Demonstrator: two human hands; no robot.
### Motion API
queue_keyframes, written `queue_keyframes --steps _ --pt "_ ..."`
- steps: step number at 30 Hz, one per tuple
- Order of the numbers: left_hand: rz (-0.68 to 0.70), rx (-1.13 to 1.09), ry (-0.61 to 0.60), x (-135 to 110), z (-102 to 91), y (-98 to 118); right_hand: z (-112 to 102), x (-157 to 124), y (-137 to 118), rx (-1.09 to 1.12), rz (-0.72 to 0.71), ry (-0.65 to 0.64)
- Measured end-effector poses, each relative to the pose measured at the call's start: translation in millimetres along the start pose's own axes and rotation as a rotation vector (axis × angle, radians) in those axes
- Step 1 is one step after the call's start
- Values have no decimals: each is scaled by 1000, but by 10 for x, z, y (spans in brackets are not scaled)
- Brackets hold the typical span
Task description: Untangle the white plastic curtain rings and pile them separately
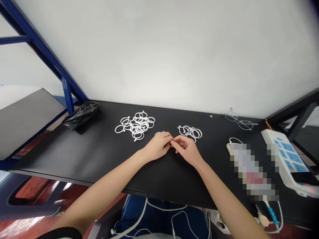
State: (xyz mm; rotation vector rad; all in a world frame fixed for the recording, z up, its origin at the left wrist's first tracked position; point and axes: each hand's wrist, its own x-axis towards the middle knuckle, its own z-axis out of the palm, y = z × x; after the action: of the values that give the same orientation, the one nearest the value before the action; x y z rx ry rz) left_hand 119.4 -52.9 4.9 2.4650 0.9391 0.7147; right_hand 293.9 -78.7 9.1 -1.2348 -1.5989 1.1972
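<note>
My left hand [158, 146] and my right hand [186, 148] meet at the middle of the black table [99, 156], fingertips touching. The left hand's fingers are curled around a small white ring [158, 133], only partly visible. The right hand pinches toward the same spot; what its fingers hold is hidden. A large pile of white plastic rings [136, 125] lies behind and left of the hands. A smaller pile of white rings [190, 131] lies just behind the right hand.
A crumpled black plastic bag [80, 116] sits at the table's far left. Wire-framed glasses [239, 121] lie at the back right. A white power strip [289, 159] and a blurred-out object [251, 172] occupy the right side. Blue metal frame [67, 96] stands at left.
</note>
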Motion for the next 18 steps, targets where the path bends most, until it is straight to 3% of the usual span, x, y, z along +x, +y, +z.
queue_keyframes --steps 18 --pt "4 23 -6 3 -11 27 8 14 6 -3 0 3"
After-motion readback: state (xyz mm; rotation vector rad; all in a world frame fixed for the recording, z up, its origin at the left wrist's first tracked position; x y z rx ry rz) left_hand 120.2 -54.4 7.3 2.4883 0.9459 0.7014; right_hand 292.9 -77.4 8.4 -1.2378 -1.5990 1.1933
